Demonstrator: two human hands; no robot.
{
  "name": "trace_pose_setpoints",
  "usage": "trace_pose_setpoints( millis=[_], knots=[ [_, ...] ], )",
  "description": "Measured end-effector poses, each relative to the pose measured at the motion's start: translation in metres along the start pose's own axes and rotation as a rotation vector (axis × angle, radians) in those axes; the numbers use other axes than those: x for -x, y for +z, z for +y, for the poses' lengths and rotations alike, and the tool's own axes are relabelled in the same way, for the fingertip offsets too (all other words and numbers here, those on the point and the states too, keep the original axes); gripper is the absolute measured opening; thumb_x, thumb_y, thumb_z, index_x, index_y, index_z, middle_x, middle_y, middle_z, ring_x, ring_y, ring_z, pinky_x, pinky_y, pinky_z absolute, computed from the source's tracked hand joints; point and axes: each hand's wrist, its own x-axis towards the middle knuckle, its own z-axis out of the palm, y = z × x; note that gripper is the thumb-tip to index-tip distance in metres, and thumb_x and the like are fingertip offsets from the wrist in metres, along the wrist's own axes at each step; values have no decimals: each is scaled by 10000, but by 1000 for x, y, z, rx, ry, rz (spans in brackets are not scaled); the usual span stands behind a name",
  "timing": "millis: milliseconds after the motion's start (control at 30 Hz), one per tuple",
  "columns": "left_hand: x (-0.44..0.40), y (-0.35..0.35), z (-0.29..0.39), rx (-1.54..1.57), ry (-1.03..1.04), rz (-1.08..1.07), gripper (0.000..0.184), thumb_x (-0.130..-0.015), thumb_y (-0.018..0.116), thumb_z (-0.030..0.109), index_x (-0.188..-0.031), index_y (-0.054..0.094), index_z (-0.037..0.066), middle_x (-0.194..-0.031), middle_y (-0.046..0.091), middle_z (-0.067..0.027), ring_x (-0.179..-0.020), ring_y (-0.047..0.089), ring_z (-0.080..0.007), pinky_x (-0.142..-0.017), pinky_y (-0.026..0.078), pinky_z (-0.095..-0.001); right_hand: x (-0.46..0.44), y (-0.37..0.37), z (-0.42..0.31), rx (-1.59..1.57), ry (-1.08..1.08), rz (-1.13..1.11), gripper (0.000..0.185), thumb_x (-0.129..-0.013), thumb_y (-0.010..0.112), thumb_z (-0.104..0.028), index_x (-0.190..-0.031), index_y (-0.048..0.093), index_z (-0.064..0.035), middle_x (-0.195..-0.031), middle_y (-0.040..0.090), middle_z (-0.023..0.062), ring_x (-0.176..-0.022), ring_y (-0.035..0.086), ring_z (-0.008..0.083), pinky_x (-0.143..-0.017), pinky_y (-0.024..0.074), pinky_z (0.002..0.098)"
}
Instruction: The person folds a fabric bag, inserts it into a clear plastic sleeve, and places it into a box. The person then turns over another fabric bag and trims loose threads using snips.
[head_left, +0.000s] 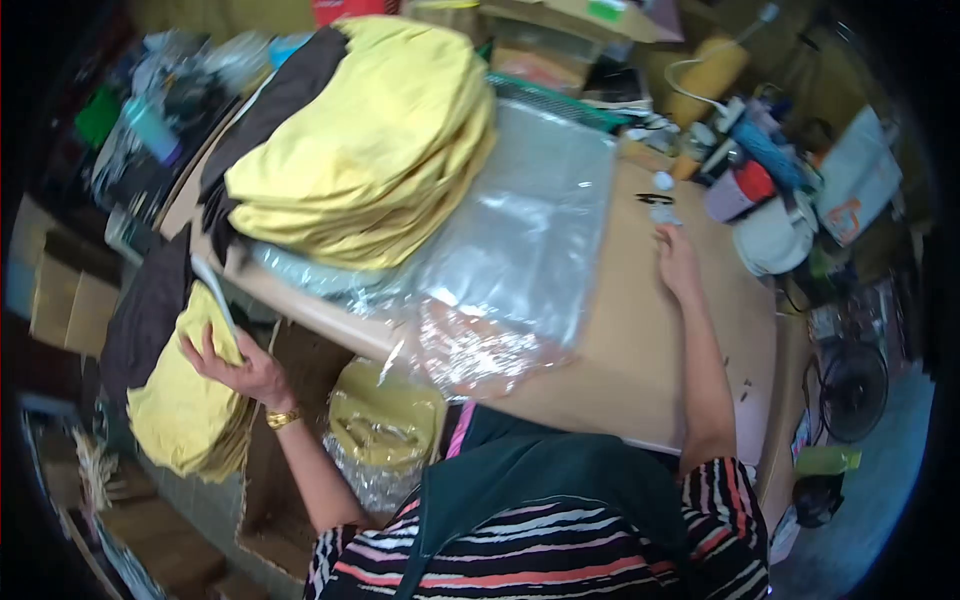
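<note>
At the left, my left hand [245, 370] rests with fingers spread against a yellow and dark cloth stack [185, 405] beside the table; a thin white strip [213, 292] lies by its fingers. My right hand [677, 255] reaches over the right of the table, its fingers pressed together at a small pale item [664, 214]; whether it grips it is too small to tell. Near that lies a small black object [655, 198]. A tall pile of folded yellow cloth [370, 140] sits on the table's left, next to clear plastic bags [530, 220].
The brown table [640, 370] spans the middle. Below its front edge, an open cardboard box [285, 460] holds plastic-wrapped yellow cloth [385, 415]. Bottles, a red-lidded jar [740, 190] and a white cap [775, 237] crowd the back right. A fan [850, 390] stands far right.
</note>
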Motion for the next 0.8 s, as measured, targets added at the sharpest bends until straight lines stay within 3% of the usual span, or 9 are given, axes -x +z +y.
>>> trace_pose_setpoints(
  millis=[67,200,267,533,633,667,733,767,800],
  knots=[
    [-53,28,68,308,145,-286,459,-854,653,134,-1261,506,-18,-1356,469,-224,-1349,345,-366,-1109,249,-491,-21,22,39,-49,-22,125,306,-862,487,5,-1145,587,-51,-1207,598,146,-1129,551,351,-973,429,422],
    [-94,83,135,-56,519,-658,462,-815,677,195,-1240,557,61,-1333,524,-148,-1270,464,-326,-1061,344,-438,-64,37,40,268,-91,175,319,-844,484,6,-1130,606,-67,-1227,588,154,-1227,485,339,-1043,359,463],
    [-110,108,138,72,269,-1069,496,-787,710,281,-1206,578,52,-1204,605,-159,-1125,562,-344,-937,441,-408,-79,40,31,342,-33,117,319,-839,490,0,-1124,615,-70,-1241,583,154,-1243,473,336,-1053,344,476],
    [-154,143,114,61,481,-1219,458,-713,787,317,-1004,626,3,-993,663,-153,-922,639,-308,-794,485,-392,-146,25,35,338,-1,-433,166,-816,559,-39,-932,675,-15,-1040,669,201,-1042,624,340,-885,488,452],
    [-159,155,101,35,279,-1462,360,-718,793,275,-894,645,-1,-763,670,-90,-732,630,-249,-652,475,-355,-155,16,41,319,-10,-453,181,-813,559,-35,-955,670,-11,-1011,665,228,-965,654,342,-829,524,434],
    [-159,159,95,28,272,-1453,360,-718,793,275,-894,645,-1,-763,670,-90,-732,630,-249,-652,475,-355,-159,17,45,317,-22,-450,181,-813,559,-35,-955,670,-11,-1011,665,228,-965,654,342,-829,524,434],
    [-160,163,84,257,-168,-1537,284,-804,738,257,-876,626,6,-716,636,-26,-695,588,-149,-617,455,-303,-160,30,60,430,56,-425,206,-813,554,-20,-981,671,-50,-1014,660,228,-1014,636,337,-868,506,437],
    [-167,156,93,251,-149,-1563,178,-903,629,189,-901,590,16,-843,642,-7,-747,526,-38,-608,422,-230,-159,35,64,425,51,-424,206,-813,554,-20,-981,671,-50,-1014,660,228,-1014,636,337,-868,506,437],
    [-171,154,101,246,-147,-1559,178,-903,629,189,-901,590,16,-843,642,-7,-747,526,-38,-608,422,-230,-158,36,64,432,1,-332,244,-814,554,-17,-1028,655,-75,-1017,656,231,-1030,626,345,-870,499,441]
  ],
)
